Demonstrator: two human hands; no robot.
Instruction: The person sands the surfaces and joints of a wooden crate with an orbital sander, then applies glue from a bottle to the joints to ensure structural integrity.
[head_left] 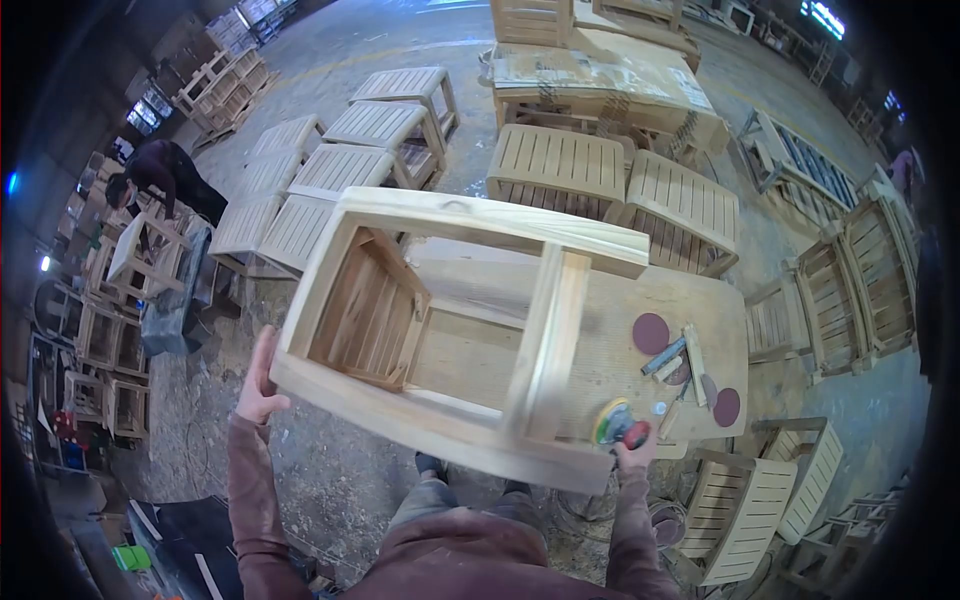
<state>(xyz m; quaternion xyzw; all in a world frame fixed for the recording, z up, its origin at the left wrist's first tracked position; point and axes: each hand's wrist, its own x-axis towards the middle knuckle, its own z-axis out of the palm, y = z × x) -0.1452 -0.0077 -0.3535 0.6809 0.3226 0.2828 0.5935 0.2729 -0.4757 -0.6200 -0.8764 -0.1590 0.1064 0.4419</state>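
A wooden frame (470,215) with a slatted panel inside lies tilted over the plywood worktable (690,290). My left hand (262,382) is at the frame's left corner, thumb apart from the fingers, the palm side against the wood. At the frame's lower right end is my right hand (636,450), its fingers wrapped round the red part of a small sander (618,424) with a yellow-green pad. The sander is close to the frame's lower rail; whether they touch cannot be seen.
Sanding discs (650,333) and wood strips (694,350) lie on the worktable's right side. Slatted stools (370,125) stand ahead, more slatted pieces (740,510) at right. A co-worker (165,180) bends over a piece at left. A hose (590,512) lies on the floor.
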